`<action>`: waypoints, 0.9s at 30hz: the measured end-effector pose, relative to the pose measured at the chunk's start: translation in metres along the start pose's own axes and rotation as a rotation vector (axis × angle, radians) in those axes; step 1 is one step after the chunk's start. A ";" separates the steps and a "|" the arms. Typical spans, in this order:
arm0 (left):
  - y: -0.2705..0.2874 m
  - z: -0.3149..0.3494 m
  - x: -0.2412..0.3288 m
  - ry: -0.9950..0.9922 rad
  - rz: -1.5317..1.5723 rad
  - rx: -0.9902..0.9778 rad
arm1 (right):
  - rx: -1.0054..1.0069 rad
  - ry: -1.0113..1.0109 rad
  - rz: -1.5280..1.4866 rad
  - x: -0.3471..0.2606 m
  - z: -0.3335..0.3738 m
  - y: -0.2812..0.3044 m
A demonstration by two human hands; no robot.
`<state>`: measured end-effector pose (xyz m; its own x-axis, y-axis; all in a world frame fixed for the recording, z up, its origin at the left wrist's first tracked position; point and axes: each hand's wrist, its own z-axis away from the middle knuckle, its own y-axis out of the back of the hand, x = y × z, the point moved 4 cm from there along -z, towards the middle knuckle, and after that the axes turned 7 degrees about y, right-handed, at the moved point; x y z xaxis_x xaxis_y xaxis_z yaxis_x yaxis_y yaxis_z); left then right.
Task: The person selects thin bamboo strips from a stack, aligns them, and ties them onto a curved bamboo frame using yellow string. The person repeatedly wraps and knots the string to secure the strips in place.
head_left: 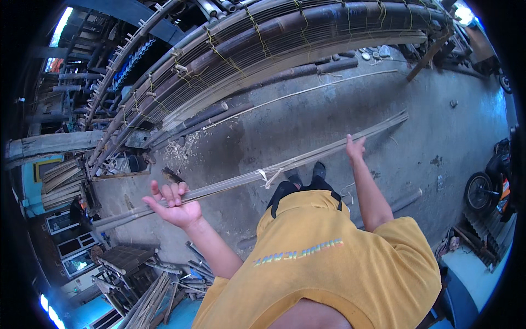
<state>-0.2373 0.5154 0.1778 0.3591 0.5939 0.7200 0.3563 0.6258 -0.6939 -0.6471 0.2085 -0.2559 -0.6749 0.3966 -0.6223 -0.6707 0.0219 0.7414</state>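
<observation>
A long, slender bundle of thin pale strips, looking like split bamboo (230,181), spans the view from lower left to upper right. A pale strip (266,177) is knotted round its middle, loose ends sticking out. Toward the bundle's left part, my left hand (178,208) has its palm turned up, thumb stretched out and fingers curled about the strips. My right hand (355,148) grips it nearer the right end, fingers bent and partly hiding the strips. Both hands hold it off the floor, in front of my body.
Beyond the concrete floor (438,126) stands a long frame of bamboo poles (285,24) with many strands and yellow ties. Shavings (183,151) and a long thin rod (296,94) lie before it. A motorbike wheel (478,192) is at right; wood pieces (150,299) are stacked lower left.
</observation>
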 end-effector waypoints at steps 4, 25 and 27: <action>0.034 0.018 0.008 -0.036 0.004 0.078 | -0.534 0.483 -0.389 -0.139 0.118 0.073; 0.193 -0.035 -0.060 -0.401 -0.487 0.028 | -0.800 0.099 -0.809 -0.155 0.319 0.073; 0.106 0.004 -0.033 0.152 -0.118 -0.089 | -0.970 -0.217 -1.118 -0.133 0.353 0.056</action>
<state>-0.2151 0.5642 0.0807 0.4341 0.4315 0.7908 0.4757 0.6357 -0.6080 -0.4862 0.4806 -0.0434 0.3107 0.7138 -0.6276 -0.7929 -0.1694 -0.5853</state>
